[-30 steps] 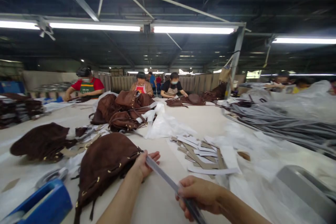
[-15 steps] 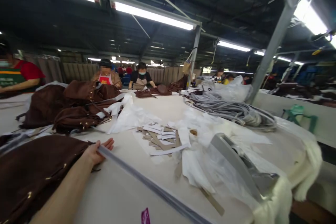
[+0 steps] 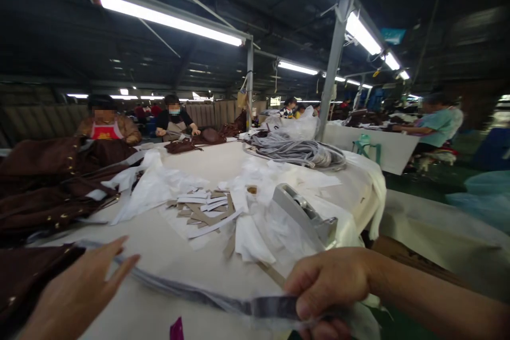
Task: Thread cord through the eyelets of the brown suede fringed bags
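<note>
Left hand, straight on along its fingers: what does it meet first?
The left hand points up-right. Past the grey strip by it and bare table, probably the heap of paper and cardboard strips comes first; depth unclear.

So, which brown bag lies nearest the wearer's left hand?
The brown bag at the bottom-left corner, right beside the left hand; the other bags are piled farther back.

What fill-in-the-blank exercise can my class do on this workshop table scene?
1. The right hand pinches a long ____ strip.
2. The left hand, fingers spread, is beside a dark ____ bag.
3. The tape dispenser stands to the ____ of the cut paper pieces.
Missing words: grey; brown; right.
</note>
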A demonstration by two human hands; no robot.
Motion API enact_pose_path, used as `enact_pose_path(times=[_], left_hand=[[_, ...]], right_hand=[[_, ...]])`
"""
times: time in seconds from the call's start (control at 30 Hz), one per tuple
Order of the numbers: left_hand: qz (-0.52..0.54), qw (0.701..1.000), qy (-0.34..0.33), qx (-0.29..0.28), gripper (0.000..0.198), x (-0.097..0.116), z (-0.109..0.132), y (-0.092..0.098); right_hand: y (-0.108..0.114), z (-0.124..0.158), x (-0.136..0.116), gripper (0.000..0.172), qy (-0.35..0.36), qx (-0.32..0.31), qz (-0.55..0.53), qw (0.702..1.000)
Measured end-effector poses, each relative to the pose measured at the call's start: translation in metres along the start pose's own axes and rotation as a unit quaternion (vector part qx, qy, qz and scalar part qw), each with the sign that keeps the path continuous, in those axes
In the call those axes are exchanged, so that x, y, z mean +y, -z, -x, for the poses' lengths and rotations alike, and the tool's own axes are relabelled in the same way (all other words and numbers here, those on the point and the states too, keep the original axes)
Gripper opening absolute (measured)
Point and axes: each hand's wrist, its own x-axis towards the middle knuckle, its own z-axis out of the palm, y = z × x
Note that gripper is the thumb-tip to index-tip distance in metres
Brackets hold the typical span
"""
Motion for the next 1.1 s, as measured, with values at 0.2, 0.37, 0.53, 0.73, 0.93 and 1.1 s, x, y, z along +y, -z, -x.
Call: enact_pose_path(times=[0.2, 0.37, 0.53, 0.73, 0.93, 1.1], left_hand=[[0.111, 0.932, -0.158, -0.306, 0.055, 0.141, 0.077, -0.06], [-0.001, 0.956, -0.138, -0.26, 0.038, 0.124, 0.059, -0.045], [-0.056, 0.975, -0.085, -0.198, 0.038, 0.07, 0.034, 0.001], [-0.035, 0.991, 0.035, -0.121, 0.036, 0.001, 0.011, 0.035], [-0.077, 0.997, 0.007, -0.005, 0.019, -0.041, -0.014, 0.058], [-0.138, 0.978, -0.153, -0.033, 0.023, 0.014, 0.024, 0.022]], right_hand=[[-0.009, -0.051, -0.025, 0.025, 0.057, -0.121, 0.03, 0.991], [0.013, -0.06, -0.009, 0.037, 0.079, -0.092, 0.038, 0.992], [0.035, -0.06, 0.017, 0.035, 0.033, -0.051, 0.024, 0.998], [0.03, -0.063, 0.004, 0.018, 0.009, 0.004, 0.068, 0.998], [0.02, -0.106, -0.032, 0.02, 0.028, 0.071, 0.206, 0.976], [0.007, -0.141, -0.034, 0.015, 0.191, 0.217, 0.567, 0.771]])
